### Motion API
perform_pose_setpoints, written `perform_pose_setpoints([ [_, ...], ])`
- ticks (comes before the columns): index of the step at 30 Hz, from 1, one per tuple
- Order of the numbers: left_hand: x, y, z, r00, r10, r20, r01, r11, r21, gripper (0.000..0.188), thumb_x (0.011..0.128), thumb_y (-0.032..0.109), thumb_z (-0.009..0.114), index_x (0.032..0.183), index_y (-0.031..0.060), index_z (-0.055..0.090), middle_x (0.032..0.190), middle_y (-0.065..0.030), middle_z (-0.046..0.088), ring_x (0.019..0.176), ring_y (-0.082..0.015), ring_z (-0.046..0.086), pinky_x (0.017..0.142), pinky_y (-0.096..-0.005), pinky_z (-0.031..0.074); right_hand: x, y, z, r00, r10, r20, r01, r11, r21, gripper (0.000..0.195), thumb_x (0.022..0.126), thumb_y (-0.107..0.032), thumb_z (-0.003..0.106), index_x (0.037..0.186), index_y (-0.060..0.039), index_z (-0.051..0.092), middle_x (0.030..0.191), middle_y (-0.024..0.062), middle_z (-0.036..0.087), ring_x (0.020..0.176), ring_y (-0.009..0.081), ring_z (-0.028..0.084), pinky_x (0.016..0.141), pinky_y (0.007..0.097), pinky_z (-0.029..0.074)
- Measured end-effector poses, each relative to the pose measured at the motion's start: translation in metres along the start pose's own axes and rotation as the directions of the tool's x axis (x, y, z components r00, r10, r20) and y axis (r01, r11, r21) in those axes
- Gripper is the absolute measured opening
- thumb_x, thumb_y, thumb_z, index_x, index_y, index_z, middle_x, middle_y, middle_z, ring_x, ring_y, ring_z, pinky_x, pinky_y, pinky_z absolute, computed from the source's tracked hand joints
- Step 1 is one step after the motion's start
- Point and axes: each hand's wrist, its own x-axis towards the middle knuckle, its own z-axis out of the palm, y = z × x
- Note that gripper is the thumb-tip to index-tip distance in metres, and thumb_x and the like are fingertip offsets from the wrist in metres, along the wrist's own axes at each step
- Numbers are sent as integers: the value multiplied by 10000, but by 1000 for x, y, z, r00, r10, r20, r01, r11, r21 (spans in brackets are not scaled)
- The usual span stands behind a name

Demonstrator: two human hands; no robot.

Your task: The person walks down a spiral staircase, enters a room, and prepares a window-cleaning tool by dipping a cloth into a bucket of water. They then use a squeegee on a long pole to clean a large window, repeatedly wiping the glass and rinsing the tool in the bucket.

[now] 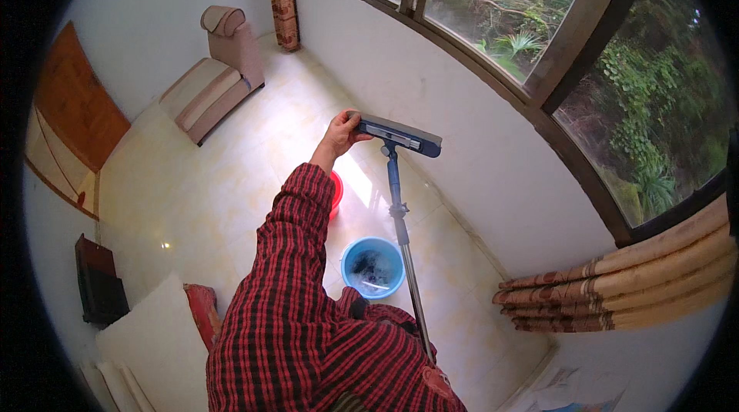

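Observation:
My left hand (342, 133) pinches the left end of a window squeegee head (398, 133), fingers on its upper edge. This head is dark blue with a grey strip and sits crosswise on a swivel joint. Below it, the metal telescopic pole (417, 302) runs down to my right hand (437, 382), which is closed round its lower part and half hidden by the sleeve. Beside the pole, on the floor, a light-blue bucket (344, 266) holds sudsy water with something dark in it. A red bucket (336, 195) shows partly behind my left sleeve.
A sliding window (508, 13) runs along the wall on the right, with a patterned curtain (577, 296) at its near end. An armless sofa seat (216, 80) stands at the far left. Near my left side are a white board (153, 331) and a dark box (101, 282).

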Motion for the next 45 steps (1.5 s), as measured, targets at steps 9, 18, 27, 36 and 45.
perform_pose_setpoints([
  [9, 31, -31, 58, 993, 114, -42, -120, 969, -216, 189, 932, 194, 557, 1068, 71, 515, 1005, -108, 606, 873, -270, 654, 706, -417, 617, 1, -10, 13, 998, 6, -67, -1, 997, 82, 236, 961, -275, 474, 953, -75, 597, 624, 102, 529, 568, 207, 539, 507, 348, 425],
  [18, 83, -25, 180, 958, 162, 236, -108, 968, -226, 426, 936, 251, 560, 1314, 165, 383, 1148, -95, 546, 1023, -270, 595, 859, -440, 541, 3, 12, 4, 980, 66, -187, -3, 949, 316, 244, 964, -280, 473, 936, -76, 603, 584, 71, 504, 518, 182, 505, 474, 331, 407],
  [27, -41, -177, 326, 531, -243, 812, 145, 970, 195, 562, 970, 482, 393, 1338, 59, 437, 1305, -106, 509, 1177, -232, 500, 1031, -433, 371, 100, -55, -101, 878, -125, -462, 449, 549, 705, 253, 967, -285, 471, 919, -77, 609, 544, 41, 480, 468, 157, 470, 441, 313, 390],
  [36, -232, -237, 423, 544, -117, 831, -301, 897, 324, 589, 955, 318, 518, 1416, 42, 278, 1394, -173, 397, 1292, -273, 372, 1043, -376, 319, 99, -305, -325, 578, -521, -628, 816, 371, 443, 427, 997, -444, 344, 1080, -48, 480, 561, -45, 283, 419, 68, 277, 372, 231, 253],
  [45, -120, -108, 645, 628, 145, 765, -441, 876, 196, 237, 996, 266, 382, 873, 64, 379, 567, -58, 503, 454, -166, 516, 449, -324, 435, 56, -309, -422, 223, -594, -773, 939, 345, 5, 625, 955, -565, 336, 1326, -64, 383, 891, 32, 562, 752, 143, 551, 651, 248, 452],
])
